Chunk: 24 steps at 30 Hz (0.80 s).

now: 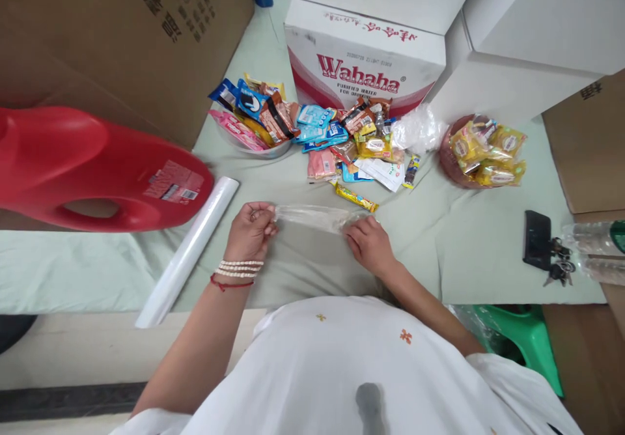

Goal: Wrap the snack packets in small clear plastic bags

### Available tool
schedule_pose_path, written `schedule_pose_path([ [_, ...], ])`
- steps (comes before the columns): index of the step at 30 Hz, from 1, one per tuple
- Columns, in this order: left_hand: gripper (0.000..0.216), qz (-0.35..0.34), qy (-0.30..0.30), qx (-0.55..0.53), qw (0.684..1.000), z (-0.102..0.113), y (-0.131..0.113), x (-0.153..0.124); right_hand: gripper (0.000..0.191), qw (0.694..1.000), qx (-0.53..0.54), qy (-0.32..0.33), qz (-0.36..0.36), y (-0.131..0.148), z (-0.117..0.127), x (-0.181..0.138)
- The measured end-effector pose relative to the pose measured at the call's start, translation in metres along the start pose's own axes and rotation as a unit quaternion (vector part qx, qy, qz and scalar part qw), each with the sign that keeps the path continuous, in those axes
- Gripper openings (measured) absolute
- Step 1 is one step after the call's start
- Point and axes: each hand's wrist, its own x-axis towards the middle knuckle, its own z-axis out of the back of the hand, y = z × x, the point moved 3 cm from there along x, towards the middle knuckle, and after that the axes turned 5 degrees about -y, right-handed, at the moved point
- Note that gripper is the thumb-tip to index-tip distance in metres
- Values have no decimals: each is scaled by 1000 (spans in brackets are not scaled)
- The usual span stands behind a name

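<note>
Between my two hands a thin strip of clear plastic film (312,218) is stretched just above the cloth-covered table. My left hand (251,230), with beaded bracelets at its wrist, pinches the strip's left end. The other end is gathered in the closed fingers of my right hand (370,243). Just beyond the strip lies a yellow snack bar (356,197). Behind it is a pile of wrapped snacks (342,132). A crumpled bundle of clear plastic (418,129) rests at the pile's right side.
A clear bowl of snacks (263,152) stands left of the pile, a reddish bowl (452,158) right of it. At left are a roll of film (188,252) and a red jug (97,168). A Wahaha box (366,57) stands behind. Keys (559,266) lie at right.
</note>
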Motion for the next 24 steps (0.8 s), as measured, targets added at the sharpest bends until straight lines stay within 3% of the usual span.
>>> schedule_pose_path([
  [3,46,-44,-46,-27,998,-3,-6,1,25,989,113,-27,-89,-3,-5,2],
  [6,39,-155,-101,51,981,-5,-8,-19,24,944,242,-45,-217,-6,-2,-3],
  [8,30,-169,-31,132,976,-20,1,-41,26,908,306,-41,-282,-1,1,-6],
  [10,33,-106,103,173,974,-43,17,-61,30,873,363,-31,-323,7,4,-8],
  [12,47,-20,171,160,972,-65,35,-74,33,829,431,-22,-355,15,5,-8],
  [16,55,128,209,61,967,-85,57,-70,38,715,557,-45,-420,13,10,-9],
  [19,50,141,195,32,970,-73,61,-52,38,654,592,-66,-466,0,14,-16],
  [22,44,66,145,97,982,-52,60,-39,37,627,604,-77,-485,-10,16,-24],
  [24,44,-89,88,198,972,-41,54,-38,36,628,605,-79,-484,-11,16,-28],
])
